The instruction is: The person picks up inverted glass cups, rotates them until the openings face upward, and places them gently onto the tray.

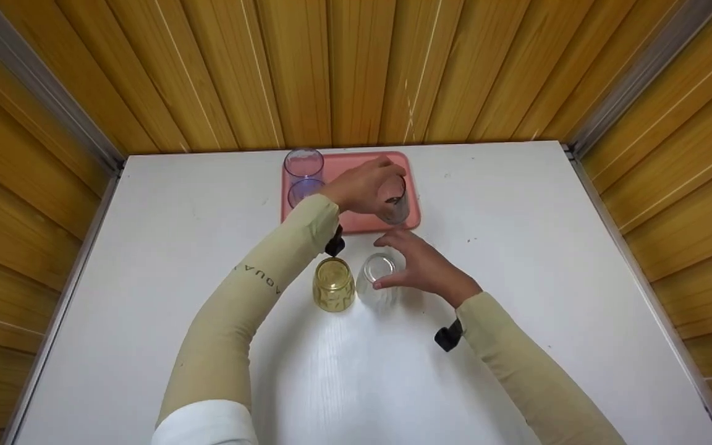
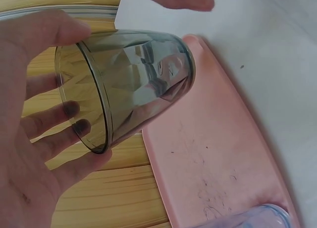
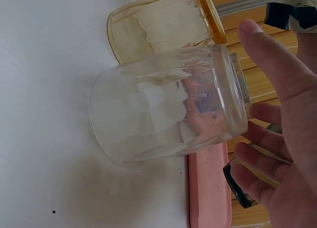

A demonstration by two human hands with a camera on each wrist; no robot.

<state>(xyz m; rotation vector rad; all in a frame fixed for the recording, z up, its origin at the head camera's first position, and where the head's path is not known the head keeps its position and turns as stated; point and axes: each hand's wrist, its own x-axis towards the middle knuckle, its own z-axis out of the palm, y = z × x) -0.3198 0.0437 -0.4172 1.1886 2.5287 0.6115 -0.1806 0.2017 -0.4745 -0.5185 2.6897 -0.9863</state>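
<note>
In the head view, the left hand (image 1: 365,185) grips a grey glass (image 1: 398,212) near its rim, over the right part of a pink tray (image 1: 356,223); the right hand (image 1: 425,266) curves, thumb and fingers well apart, about an upside-down clear glass (image 1: 378,293) beside an amber glass (image 1: 334,292); in the left wrist view, thumb and spread fingers clasp the grey glass's rim, its base away from the palm; in the right wrist view, the thumb stands clear of the clear glass; whether the fingers touch it, I cannot tell.
</note>
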